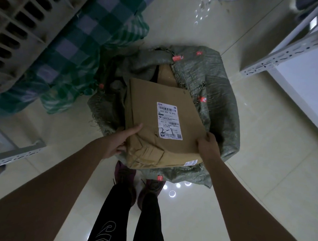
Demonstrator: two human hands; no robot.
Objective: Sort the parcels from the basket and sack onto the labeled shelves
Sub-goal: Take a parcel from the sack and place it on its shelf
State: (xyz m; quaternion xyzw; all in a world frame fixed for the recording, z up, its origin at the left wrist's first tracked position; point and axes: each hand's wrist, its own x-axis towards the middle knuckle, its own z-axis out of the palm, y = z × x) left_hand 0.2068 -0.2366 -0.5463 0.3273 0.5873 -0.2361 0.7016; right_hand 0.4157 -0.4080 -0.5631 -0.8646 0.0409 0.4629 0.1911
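Note:
A brown cardboard parcel (145, 119) with a white shipping label (169, 121), hand-marked "2-1", lies on top of the open grey-green woven sack (220, 105) on the floor. My left hand (123, 138) grips the parcel's near left edge, thumb on top and fingers below. At the near right corner, my right hand (207, 145) holds the parcel with its fingers curled over the top face. A second brown parcel (166, 74) shows behind it inside the sack.
A slatted plastic basket (20, 28) stands at the upper left beside a green checked bag (74, 59). White metal shelf frames sit at the right (281, 55) and lower left (12, 156). My feet (137, 180) are just in front of the sack on the pale tiled floor.

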